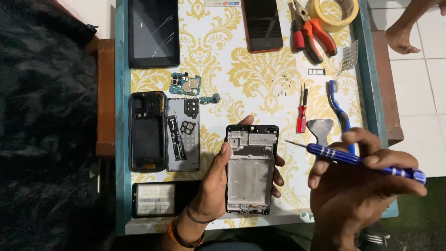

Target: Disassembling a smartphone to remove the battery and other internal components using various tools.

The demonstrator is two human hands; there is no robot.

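Phone frame [251,169], already stripped bare, sits gripped in the left hand [214,179]; right hand [353,186] holds a blue screwdriver [357,160] just beside it (boards [186,84] lie beyond the left hand).

The table [121,139] had a teal rim and a yellow-patterned white cover; white floor tiles [418,88] lay at right, dark carpet [46,139] at left.

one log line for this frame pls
left hand: holds phone frame | right hand: holds blue screwdriver, tip clear of frame | table: parts, pliers, tape roll
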